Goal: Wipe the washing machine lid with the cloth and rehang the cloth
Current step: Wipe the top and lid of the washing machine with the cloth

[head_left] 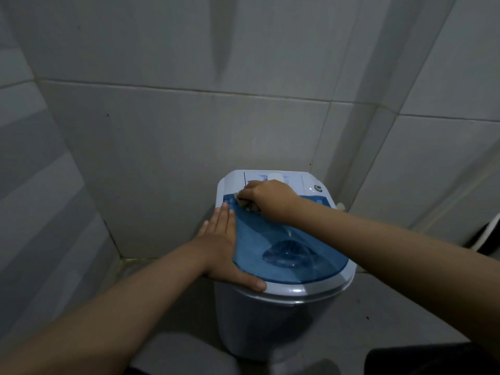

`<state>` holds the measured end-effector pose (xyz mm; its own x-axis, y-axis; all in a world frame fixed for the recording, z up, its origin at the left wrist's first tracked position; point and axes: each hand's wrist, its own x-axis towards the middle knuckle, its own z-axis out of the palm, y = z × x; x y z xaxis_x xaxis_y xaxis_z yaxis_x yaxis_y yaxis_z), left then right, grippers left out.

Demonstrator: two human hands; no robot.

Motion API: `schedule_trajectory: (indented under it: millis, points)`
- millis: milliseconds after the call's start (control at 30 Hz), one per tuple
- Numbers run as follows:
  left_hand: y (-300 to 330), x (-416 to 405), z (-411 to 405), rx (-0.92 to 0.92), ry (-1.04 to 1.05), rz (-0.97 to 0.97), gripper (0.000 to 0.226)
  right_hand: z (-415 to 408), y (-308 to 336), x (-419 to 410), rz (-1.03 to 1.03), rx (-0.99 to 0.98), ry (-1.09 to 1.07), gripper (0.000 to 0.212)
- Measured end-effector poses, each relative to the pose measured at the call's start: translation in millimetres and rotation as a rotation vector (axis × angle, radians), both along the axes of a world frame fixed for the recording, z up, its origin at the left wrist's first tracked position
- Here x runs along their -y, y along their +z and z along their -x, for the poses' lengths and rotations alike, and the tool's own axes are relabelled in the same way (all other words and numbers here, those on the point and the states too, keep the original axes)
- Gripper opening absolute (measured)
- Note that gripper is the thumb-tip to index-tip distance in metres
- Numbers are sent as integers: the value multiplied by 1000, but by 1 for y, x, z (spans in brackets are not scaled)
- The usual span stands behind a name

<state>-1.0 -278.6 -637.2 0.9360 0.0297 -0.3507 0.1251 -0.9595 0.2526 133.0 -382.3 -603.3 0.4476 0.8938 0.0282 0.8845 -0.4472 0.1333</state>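
Blue translucent lid sits closed on top of the small washing machine, which stands in a tiled corner. Cloth is bunched at the lid's far-left corner, mostly hidden under my right hand, whose fingers are curled tight on it. My left hand lies flat along the lid's left edge, fingers together and extended, thumb on the near rim (bracing, I judge).

Progress: wiping under way. The rest of the lid shows no clear wet or clean trace in this dim light, so I cannot tell how much is covered. Rehanging not yet done; no hook or rail visible.

Room: tiled wall close behind and left of the lid, control panel just beyond it. The lid's near and right sides are open for strokes.
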Motion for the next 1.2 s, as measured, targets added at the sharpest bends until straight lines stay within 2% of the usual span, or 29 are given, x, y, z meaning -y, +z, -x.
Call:
schedule_trajectory:
  millis: [300,400,533,633,733,867,1000,1200]
  points:
    - [-4,-1,-2,10,11,-20,154,37,-3,57,-15,-14,142,33]
    - [-4,0,-1,8,19,-22,155,47,0,70,52,-41,165,37]
    - [-3,1,0,6,14,-28,154,53,21,75,164,-141,149,43]
    - [-2,0,0,7,9,-22,154,42,37,65,45,-227,34,37]
    - [-1,-1,1,-2,-1,-9,152,20,29,44,-115,-143,-59,35]
    - [-1,0,1,-11,-1,-10,151,-3,1,6,-109,-69,-132,27]
    - [-1,-1,0,0,4,10,152,-6,-12,-21,-95,8,-62,27]
    - [-2,1,1,8,34,-12,155,0,-11,-9,-73,-28,46,33]
